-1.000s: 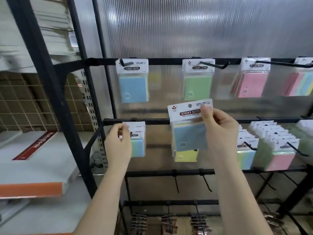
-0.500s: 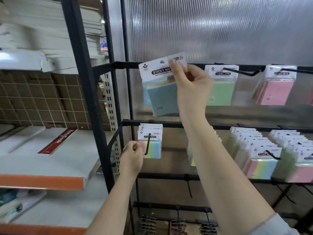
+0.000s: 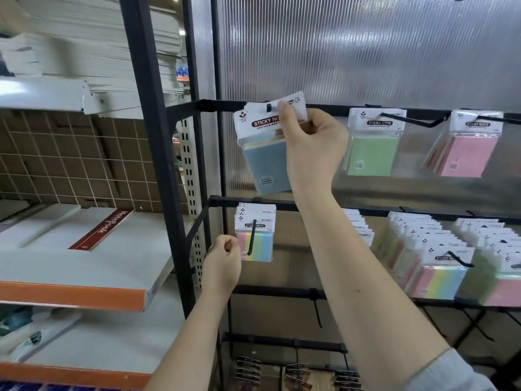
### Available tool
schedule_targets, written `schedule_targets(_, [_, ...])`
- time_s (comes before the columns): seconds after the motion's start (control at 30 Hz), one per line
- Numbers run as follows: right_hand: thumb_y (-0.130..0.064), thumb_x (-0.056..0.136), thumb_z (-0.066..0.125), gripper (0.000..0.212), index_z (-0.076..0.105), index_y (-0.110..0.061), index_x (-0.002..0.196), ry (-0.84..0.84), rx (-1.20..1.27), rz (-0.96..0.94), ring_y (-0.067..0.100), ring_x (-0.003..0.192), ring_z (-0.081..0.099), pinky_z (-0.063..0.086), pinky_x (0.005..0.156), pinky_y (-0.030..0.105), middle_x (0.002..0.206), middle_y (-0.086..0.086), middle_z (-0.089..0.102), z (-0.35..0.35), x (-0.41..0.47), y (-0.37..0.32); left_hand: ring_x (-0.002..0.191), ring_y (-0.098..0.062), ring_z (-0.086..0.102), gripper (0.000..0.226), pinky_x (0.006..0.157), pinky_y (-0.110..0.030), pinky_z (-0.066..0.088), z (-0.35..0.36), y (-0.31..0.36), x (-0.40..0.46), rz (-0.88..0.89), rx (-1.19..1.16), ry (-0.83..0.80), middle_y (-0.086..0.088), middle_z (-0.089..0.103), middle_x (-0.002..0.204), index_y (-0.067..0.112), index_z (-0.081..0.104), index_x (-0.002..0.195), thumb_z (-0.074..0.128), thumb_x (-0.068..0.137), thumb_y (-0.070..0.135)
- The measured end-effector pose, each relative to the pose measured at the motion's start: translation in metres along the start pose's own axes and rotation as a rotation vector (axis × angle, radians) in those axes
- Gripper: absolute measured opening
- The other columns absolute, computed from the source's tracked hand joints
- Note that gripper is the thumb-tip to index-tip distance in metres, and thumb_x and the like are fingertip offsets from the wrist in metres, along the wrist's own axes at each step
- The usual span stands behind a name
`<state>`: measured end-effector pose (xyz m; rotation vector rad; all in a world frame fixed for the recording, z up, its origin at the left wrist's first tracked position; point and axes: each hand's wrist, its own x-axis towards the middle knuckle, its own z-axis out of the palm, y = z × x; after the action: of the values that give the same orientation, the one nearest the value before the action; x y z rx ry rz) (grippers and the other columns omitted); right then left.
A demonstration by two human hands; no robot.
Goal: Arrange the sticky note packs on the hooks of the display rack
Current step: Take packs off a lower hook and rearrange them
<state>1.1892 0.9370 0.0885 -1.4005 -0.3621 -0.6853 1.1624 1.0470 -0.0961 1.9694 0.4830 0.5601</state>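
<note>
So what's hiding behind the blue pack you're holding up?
More white header cards peek out behind the blue pack that the right hand holds at the hook. Their colours are covered.

From my remote seat the scene was evenly and fairly brightly lit, with soft daylight glowing through the ribbed translucent panel behind the display rack and almost no hard shadows, only a faint sheen on the clear wrap of the green pack and the pink pack. I found the upper left smeared by motion blur, the stacked white paper there streaked and soft, and the packs at the rack's right edge were also blurred, their print unreadable. The wide lens bent the rack's black upright and leaned the straight lines outward toward the corners.
</note>
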Motion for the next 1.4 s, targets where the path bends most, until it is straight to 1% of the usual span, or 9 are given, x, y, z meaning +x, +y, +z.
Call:
schedule_targets(0.23, [-0.040,0.087,0.065,0.034,0.054,-0.020,0.062,-0.004,-0.101,0.001,0.007,0.061,0.058,0.036,0.046,0.012,0.067,-0.005,0.064,0.005,0.007,0.012,0.082,-0.012,0.054,0.017,0.057,-0.016,0.037,0.004,-0.009,0.002,-0.035,0.071,-0.011,0.000,0.058,0.095,0.016,0.050,0.112,0.038,0.100,0.020])
schedule_targets(0.33, [-0.043,0.088,0.063,0.039,0.050,-0.018,0.060,-0.016,-0.151,0.036,0.005,0.056,0.049,0.033,0.045,0.013,0.062,-0.006,0.058,0.009,0.017,0.023,0.084,-0.011,0.055,0.013,0.054,-0.010,0.034,0.006,-0.013,0.007,-0.030,0.188,-0.058,0.002,0.056,0.095,0.018,0.046,0.106,0.035,0.100,0.019])
schedule_targets(0.5, [-0.033,0.089,0.063,0.050,0.028,-0.020,0.056,-0.076,-0.266,0.085,0.007,0.047,0.028,0.027,0.042,0.017,0.051,-0.007,0.033,0.021,0.048,0.035,0.071,-0.006,0.050,0.012,0.053,-0.014,0.035,0.000,0.001,0.004,0.010,0.105,0.017,0.002,0.056,0.090,0.018,0.048,0.103,0.037,0.100,0.022])
schedule_targets(0.57, [-0.032,0.088,0.064,0.046,0.031,-0.021,0.057,-0.098,-0.362,0.098,0.007,0.049,0.032,0.023,0.045,0.018,0.054,-0.007,0.036,0.024,0.059,0.038,0.067,-0.003,0.049,0.012,0.052,-0.014,0.034,0.000,0.004,0.004,0.019,0.093,0.025,0.002,0.056,0.089,0.018,0.048,0.102,0.037,0.100,0.022])
schedule_targets(0.73, [-0.034,0.087,0.065,0.017,0.053,-0.022,0.083,-0.128,-0.489,0.124,0.016,0.076,0.052,0.035,0.060,0.027,0.088,-0.006,0.056,0.030,0.077,0.047,0.066,0.000,0.047,0.013,0.051,-0.014,0.033,-0.003,0.011,0.005,-0.018,0.074,0.022,0.002,0.056,0.090,0.018,0.047,0.105,0.036,0.101,0.023])
schedule_targets(0.9, [-0.033,0.087,0.065,0.030,0.052,-0.018,0.109,-0.112,-0.453,0.147,0.015,0.083,0.051,0.036,0.067,0.028,0.097,-0.006,0.056,0.026,0.077,0.050,0.066,-0.006,0.051,0.015,0.054,-0.017,0.038,0.000,0.007,0.010,-0.071,0.027,0.009,-0.003,0.060,0.090,0.015,0.051,0.104,0.038,0.100,0.023])
schedule_targets(1.07, [-0.032,0.089,0.062,0.012,0.055,-0.022,0.088,-0.066,-0.318,0.120,0.008,0.074,0.057,0.039,0.063,0.024,0.079,-0.011,0.060,-0.008,0.056,0.058,0.088,-0.012,0.052,0.023,0.058,-0.018,0.036,-0.006,0.016,0.003,-0.046,0.021,0.067,0.005,0.053,0.098,0.015,0.051,0.116,0.039,0.100,0.026])
schedule_targets(1.23, [-0.033,0.093,0.058,0.020,0.059,-0.026,0.074,-0.025,-0.239,0.134,0.017,0.074,0.065,0.050,0.070,0.031,0.070,-0.004,0.064,-0.073,0.015,0.084,0.097,-0.013,0.050,0.024,0.066,-0.017,0.035,-0.012,0.026,0.006,-0.008,0.044,0.112,0.005,0.054,0.107,0.019,0.054,0.119,0.041,0.099,0.025])
schedule_targets(1.4, [-0.030,0.096,0.048,0.029,0.064,-0.015,0.077,0.201,-0.331,0.239,0.021,0.078,0.063,0.050,0.076,0.037,0.074,-0.002,0.066,-0.132,-0.020,0.120,0.071,-0.002,0.047,0.023,0.043,-0.003,0.039,-0.014,0.040,0.003,0.028,0.034,0.128,0.002,0.054,0.109,0.016,0.055,0.117,0.041,0.100,0.021])
